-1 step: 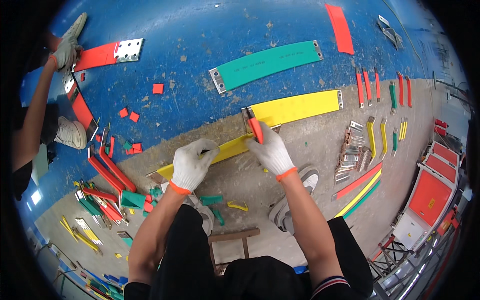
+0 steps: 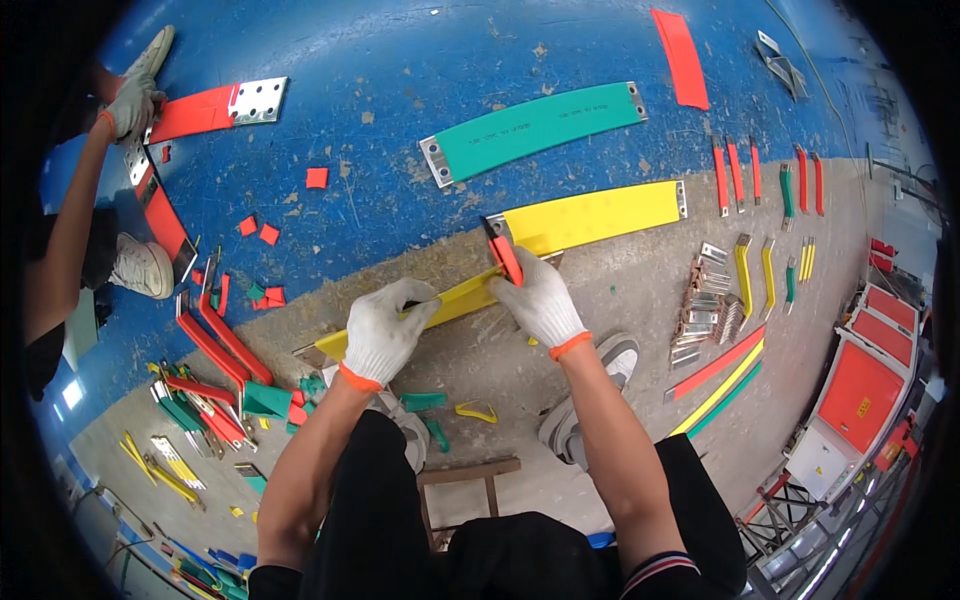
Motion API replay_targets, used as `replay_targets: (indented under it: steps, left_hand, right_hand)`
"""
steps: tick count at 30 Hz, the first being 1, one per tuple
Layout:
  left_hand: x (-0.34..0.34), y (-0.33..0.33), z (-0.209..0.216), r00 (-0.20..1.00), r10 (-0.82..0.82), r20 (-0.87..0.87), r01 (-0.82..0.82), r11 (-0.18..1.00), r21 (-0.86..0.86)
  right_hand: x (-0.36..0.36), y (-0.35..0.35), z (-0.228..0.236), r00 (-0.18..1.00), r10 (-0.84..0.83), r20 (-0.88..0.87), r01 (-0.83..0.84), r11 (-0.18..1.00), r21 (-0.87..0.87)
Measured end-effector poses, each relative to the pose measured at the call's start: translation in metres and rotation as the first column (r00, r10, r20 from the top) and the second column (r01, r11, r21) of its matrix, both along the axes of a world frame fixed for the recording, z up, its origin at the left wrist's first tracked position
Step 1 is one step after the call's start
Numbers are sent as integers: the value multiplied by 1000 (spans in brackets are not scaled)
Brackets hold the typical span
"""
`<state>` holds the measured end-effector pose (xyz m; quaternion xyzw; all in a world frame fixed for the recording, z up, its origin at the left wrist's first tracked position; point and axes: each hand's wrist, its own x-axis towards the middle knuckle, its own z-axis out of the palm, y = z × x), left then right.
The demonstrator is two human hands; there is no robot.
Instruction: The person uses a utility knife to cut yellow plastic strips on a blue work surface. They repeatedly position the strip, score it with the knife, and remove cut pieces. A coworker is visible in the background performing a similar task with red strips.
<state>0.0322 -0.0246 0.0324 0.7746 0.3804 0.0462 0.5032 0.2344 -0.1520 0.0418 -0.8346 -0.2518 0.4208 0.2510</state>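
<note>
My left hand [image 2: 385, 328], in a white knitted glove, pinches the near edge of a long yellow-sleeved flat bar [image 2: 462, 299]. That bar lies slantwise in front of me, with bare ends showing past the yellow. My gloved right hand [image 2: 540, 303] is closed around a red-handled cutter [image 2: 507, 260] with a dark tip, which looks like a utility knife. The hand rests at the bar's right part; whether the blade is out, I cannot tell. Just beyond lies another yellow-sleeved bar [image 2: 595, 217] with drilled metal ends, and farther off a wide green one [image 2: 540, 132].
At the left, another person's gloved hand [image 2: 133, 105] touches a red-sleeved bar [image 2: 195, 113]. Red scraps [image 2: 317, 178] dot the blue floor. Bent red bars [image 2: 215, 340] lie left of me, bare metal pieces [image 2: 700, 305] at right. A low stool frame [image 2: 470, 470] stands between my feet.
The red cutter in my right hand has tilted slightly, its dark tip shifting a little left and down. My left hand and the yellow bar look unmoved.
</note>
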Motion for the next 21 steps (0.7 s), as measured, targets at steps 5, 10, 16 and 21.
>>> replay_targets:
  steps: [5,10,16,21]
  left_hand:
    - [2,-7,16,993,-65,-101,58,996,-71]
    - [3,-24,13,975,-184,-129,203,966,161]
    - [3,-32,-3,960,-236,-149,260,950,172]
    - [6,-26,-7,972,-208,-113,227,955,192]
  right_hand:
    - [3,-7,-5,995,11,-104,-21,995,-95]
    - [-16,-26,6,991,-68,-112,65,997,-36]
    - [-31,-41,-5,986,-161,-42,163,985,52]
    - [-37,-43,7,989,-150,-22,150,988,21]
